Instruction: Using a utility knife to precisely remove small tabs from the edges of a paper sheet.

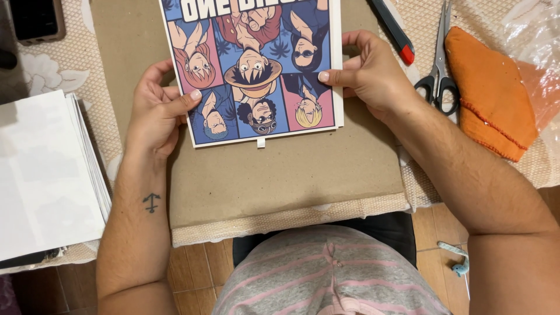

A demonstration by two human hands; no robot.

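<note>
A colourful cartoon poster board [256, 70] with several drawn characters is held upside down over a brown cardboard sheet [280, 175]. My left hand [157, 108] grips its left edge, thumb on the picture. My right hand [364, 73] grips its right edge, thumb pressed on the front. A small white tab [261, 142] sticks out from the board's near edge.
A stack of white sheets [46, 175] lies at the left. Scissors [438, 64], a red-tipped cutter [394, 29] and an orange cloth [493, 93] lie at the right, with a plastic bag [536, 35] beyond. A phone [35, 20] sits at the far left corner.
</note>
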